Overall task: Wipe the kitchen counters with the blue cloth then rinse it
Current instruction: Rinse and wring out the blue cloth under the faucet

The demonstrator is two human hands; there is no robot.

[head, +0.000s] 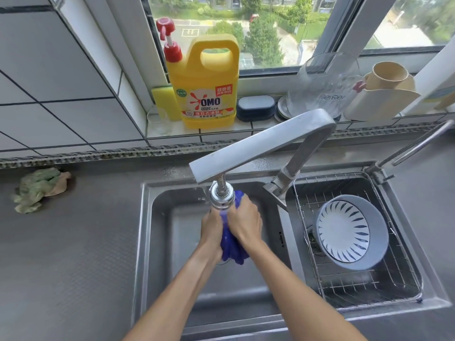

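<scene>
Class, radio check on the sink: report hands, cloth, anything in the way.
Left hand and right hand both grip the blue cloth. Cloth bunched under the tap, over the left basin. Nothing blocking.

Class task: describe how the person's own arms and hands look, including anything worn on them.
Both forearms are bare up to the bottom edge of the picture: no sleeves show. The left hand and the right hand wear no gloves, and no rings, watch or bracelet can be seen.
</scene>
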